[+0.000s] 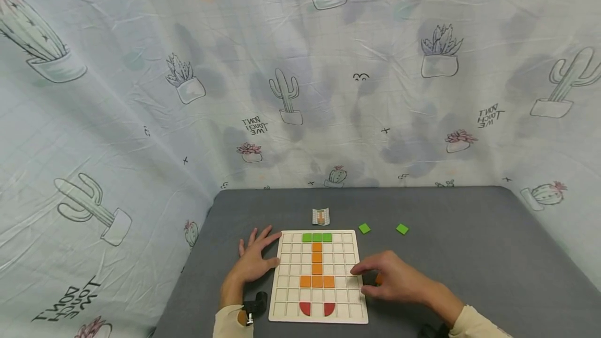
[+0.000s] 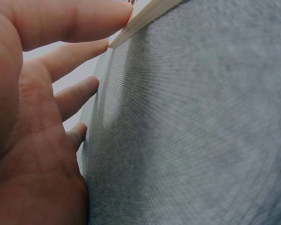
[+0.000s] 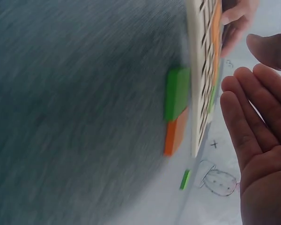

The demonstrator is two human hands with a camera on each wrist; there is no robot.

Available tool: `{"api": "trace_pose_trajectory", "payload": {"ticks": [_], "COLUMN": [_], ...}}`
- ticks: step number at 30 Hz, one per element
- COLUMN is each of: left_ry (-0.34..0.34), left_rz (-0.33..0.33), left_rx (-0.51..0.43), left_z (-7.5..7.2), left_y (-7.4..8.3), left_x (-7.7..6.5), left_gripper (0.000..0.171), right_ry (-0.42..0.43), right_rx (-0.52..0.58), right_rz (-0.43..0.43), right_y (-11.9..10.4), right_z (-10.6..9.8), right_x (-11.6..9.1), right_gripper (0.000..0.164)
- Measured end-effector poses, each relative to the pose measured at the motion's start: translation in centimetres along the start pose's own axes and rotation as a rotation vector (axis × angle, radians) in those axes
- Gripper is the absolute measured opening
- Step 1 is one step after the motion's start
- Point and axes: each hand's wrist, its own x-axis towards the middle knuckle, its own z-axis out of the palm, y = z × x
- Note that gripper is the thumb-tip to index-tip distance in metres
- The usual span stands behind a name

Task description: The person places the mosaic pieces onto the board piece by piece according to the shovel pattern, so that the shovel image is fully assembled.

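A pale square grid board (image 1: 343, 306) lies on the dark grey table. Three green square tiles (image 1: 317, 237) fill part of its far row. Orange square tiles (image 1: 317, 257) form a column that ends in a row of three, and two red quarter-round tiles (image 1: 305, 309) sit near the front. My left hand (image 1: 253, 263) rests at the board's left edge, fingers spread and touching it. Over the right edge hovers my right hand (image 1: 394, 279), fingers loosely bent, holding nothing. Beneath it lies a loose orange tile (image 3: 176, 133) beside a green tile (image 3: 177, 93).
Two more loose green tiles (image 1: 402, 229) lie at the back right of the board. A small pattern card (image 1: 321, 216) with a picture of the grid stands behind the board. Cactus-print cloth (image 1: 328, 93) hangs around the table's far side and left.
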Motion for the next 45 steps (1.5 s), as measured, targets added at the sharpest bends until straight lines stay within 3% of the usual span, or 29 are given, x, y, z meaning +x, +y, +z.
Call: {"api": "trace_pose_trajectory", "payload": {"ticks": [11, 22, 45], "left_ry": [-0.002, 0.001, -0.012], "left_rz": [0.002, 0.002, 0.014], "left_rx": [-0.009, -0.001, -0.015], "left_z": [0.1, 0.0, -0.2], "left_y": [-0.2, -0.3, -0.2], "left_x": [0.0, 0.1, -0.1], "left_gripper": [0.071, 0.071, 0.070], "right_ry": [-0.017, -0.007, -0.003], "right_rx": [-0.029, -0.071, -0.114], "right_rz": [0.034, 0.027, -0.001], "right_y": [1.7, 2.9, 3.8], "right_z": [-1.5, -2.2, -2.3], "right_x": [-1.9, -2.9, -4.5], "right_gripper": [0.039, 0.036, 0.041]}}
